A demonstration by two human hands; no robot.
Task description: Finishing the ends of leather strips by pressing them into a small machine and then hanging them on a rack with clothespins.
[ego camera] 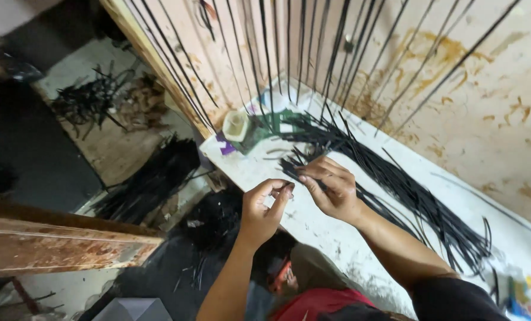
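At frame centre the left hand (pixel 265 205) pinches a short black strip (pixel 287 186), and the right hand (pixel 331 187) grips its other end. The strip runs between them, just above the bundle (pixel 408 196) stretching lower right across the counter (pixel 337 238).

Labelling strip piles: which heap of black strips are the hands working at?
The long bundle on the white table, under the right hand beside the left hand; the other heaps lie on the floor.
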